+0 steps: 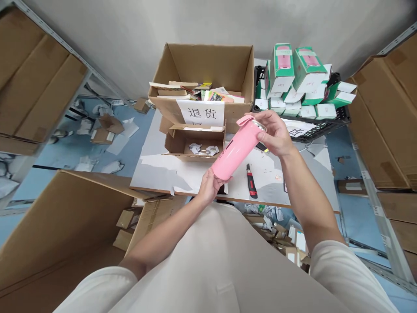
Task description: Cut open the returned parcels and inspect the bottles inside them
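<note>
A smooth pink cylindrical bottle [236, 152] with dark lettering on its side is held at a slant above the table between two bare hands, its base toward the person and its silvery metal-rimmed top pointing away and to the right. The left hand [209, 188] cups the base, while the right hand [273, 134] grips the top end, thumb on the near side, close to a pink strap-like piece [245, 120].

Beneath the bottle, on the table [312, 174] with its patchy white-and-grey surface, a black-and-red utility knife [251, 181] lies between the hands, on the near side of the right. Just beyond the left hand sits a small open brown cardboard box [185, 137] containing crumpled white paper [195, 148].

Farther out, past both hands, a large open brown cardboard box [211, 65] holds books and flat packets [208, 93], a white sheet with black Chinese characters [202, 113] on its front. Beyond the right hand, a black plastic crate [325, 132] is piled with green-and-white cartons [282, 71], some bearing a picture of a pink bottle.

To the left of the left forearm stands a big open brown carton [65, 217] with smaller boxes [125, 219] inside; on both sides, scraps and packaging litter the blue floor [353, 217]
</note>
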The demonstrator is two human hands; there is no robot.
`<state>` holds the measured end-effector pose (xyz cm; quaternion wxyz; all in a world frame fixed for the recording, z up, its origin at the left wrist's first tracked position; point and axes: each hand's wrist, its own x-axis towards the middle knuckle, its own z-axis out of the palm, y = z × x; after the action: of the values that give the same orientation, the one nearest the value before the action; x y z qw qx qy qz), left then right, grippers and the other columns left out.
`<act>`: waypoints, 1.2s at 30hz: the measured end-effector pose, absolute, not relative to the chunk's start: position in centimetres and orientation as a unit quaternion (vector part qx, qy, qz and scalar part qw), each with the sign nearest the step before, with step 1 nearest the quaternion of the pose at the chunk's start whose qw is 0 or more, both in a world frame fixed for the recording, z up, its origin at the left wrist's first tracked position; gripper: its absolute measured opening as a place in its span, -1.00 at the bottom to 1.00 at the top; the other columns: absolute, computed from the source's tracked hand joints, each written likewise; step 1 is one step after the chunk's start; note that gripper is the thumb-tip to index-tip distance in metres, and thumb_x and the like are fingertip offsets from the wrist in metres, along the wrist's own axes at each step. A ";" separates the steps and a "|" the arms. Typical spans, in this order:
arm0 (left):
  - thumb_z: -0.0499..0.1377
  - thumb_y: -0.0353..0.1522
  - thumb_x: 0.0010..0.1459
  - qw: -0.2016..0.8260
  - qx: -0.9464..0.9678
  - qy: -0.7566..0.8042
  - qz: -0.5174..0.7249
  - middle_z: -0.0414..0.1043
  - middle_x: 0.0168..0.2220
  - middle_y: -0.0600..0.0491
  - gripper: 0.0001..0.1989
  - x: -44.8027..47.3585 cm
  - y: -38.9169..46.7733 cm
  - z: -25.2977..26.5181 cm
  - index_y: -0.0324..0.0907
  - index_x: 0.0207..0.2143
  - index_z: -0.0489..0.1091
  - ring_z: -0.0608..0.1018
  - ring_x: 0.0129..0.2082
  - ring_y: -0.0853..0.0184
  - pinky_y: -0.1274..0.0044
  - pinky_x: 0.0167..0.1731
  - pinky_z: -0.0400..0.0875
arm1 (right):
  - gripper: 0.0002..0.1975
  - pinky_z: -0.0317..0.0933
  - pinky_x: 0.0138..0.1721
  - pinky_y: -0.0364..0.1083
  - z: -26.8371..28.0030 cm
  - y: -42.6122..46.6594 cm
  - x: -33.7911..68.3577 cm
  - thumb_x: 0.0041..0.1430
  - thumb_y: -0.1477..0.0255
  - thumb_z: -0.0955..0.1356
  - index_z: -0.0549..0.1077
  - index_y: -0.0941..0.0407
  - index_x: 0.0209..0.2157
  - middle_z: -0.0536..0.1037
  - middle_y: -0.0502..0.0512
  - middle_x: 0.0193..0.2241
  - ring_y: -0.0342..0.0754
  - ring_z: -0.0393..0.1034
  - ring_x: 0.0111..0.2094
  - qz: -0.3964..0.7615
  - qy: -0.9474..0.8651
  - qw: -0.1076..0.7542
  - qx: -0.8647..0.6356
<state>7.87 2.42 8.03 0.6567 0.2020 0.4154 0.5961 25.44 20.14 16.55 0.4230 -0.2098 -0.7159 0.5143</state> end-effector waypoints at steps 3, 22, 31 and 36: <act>0.00 0.22 0.06 0.678 0.206 0.423 0.565 0.54 -0.13 -0.17 -0.19 7.1 2.7 8.0 -0.25 0.06 0.31 0.61 -0.19 0.13 0.29 -0.14 0.47 | -0.25 0.29 0.00 0.16 17.8 19.9 25.4 -0.13 -0.07 0.46 0.31 -0.06 0.08 0.49 0.10 -0.05 0.13 0.37 0.06 0.501 -0.748 0.382 -0.211; 0.38 -0.16 -0.12 0.339 0.759 0.478 0.284 0.14 0.21 -0.26 -0.21 0.4 1.8 -0.5 -0.22 0.14 0.23 0.25 0.22 -0.04 0.16 0.16 0.23 | -0.35 0.33 -0.13 0.06 9.2 3.7 27.4 -0.23 0.07 0.54 0.33 0.03 -0.13 0.48 0.14 -0.19 0.09 0.43 -0.16 0.325 -0.665 0.430 -0.516; 0.37 0.00 -0.17 0.428 0.691 0.450 0.369 0.44 -0.12 -0.11 -0.40 -0.3 1.6 -1.8 -0.14 -0.15 0.39 0.50 -0.06 0.10 0.27 0.01 0.37 | -0.39 0.34 -0.17 0.11 13.2 0.0 26.8 -0.16 0.20 0.52 0.33 0.03 -0.06 0.49 0.19 -0.15 0.15 0.42 -0.15 0.175 -0.775 0.256 -0.550; 0.39 0.02 -0.24 0.442 0.677 0.446 0.385 0.44 -0.10 -0.15 -0.34 -0.4 1.5 -2.4 -0.16 -0.14 0.41 0.49 -0.05 0.06 0.23 0.02 0.35 | -0.44 0.34 -0.21 0.09 15.6 0.8 24.4 -0.08 0.19 0.49 0.34 0.04 -0.05 0.51 0.19 -0.18 0.15 0.43 -0.19 0.145 -0.838 0.191 -0.490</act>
<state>-0.40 1.53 -2.45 0.4418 0.6766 0.4458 0.3850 24.45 0.80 15.65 0.1909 -0.4899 -0.8382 0.1448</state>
